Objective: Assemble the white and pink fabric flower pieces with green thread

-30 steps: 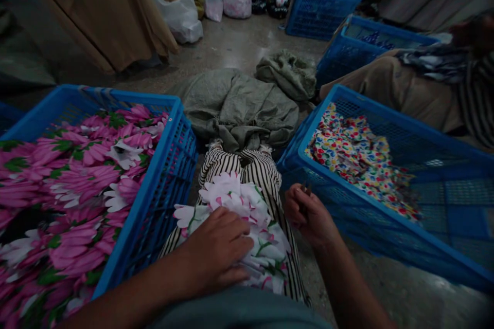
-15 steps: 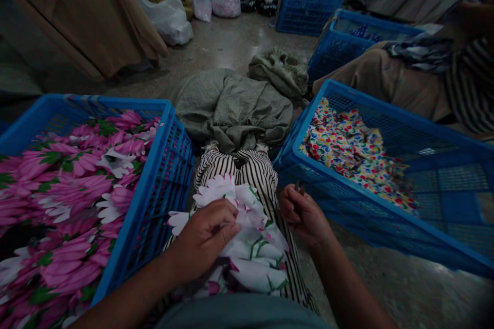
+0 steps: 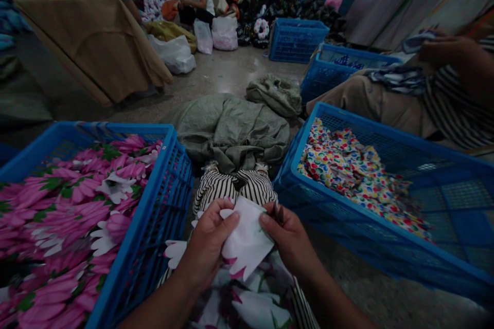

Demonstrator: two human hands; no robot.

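Both hands meet above my lap. My left hand pinches the left edge of a white petal-edged fabric piece with pink tips. Its other edge is gripped between the thumb and fingers of my right hand. Dark metal blades, which look like thread snips, stick up from that same hand; their handles are hidden. Below, more white fabric pieces with pink and green marks lie heaped on my striped trousers.
On the left stands a blue crate of pink flower-shaped pieces. A second blue crate at right holds colourful printed fabric. Grey-green sacking lies ahead. A co-worker's hand is at far right with cloth.
My right hand has come left from beside the right crate to grip a fabric piece. My left hand has lifted that piece from the heap. The view has tilted up.
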